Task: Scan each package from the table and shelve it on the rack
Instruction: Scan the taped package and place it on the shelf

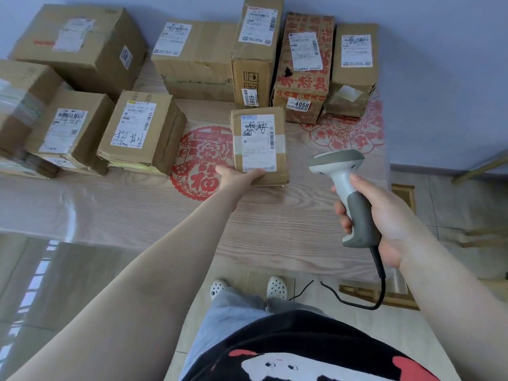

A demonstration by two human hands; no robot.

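Scan step in hand. Left hand point(239, 177) gripped small package point(259, 145); right hand point(384, 218) clenched on scanner point(347, 188), at 3 o'clock of package. Next, probably: aim scanner at label point(257, 141) barcode.

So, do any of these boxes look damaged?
Yes. The red-printed box at the back has a dark hole torn in its front, and the box to its right has a crushed, torn lower corner.
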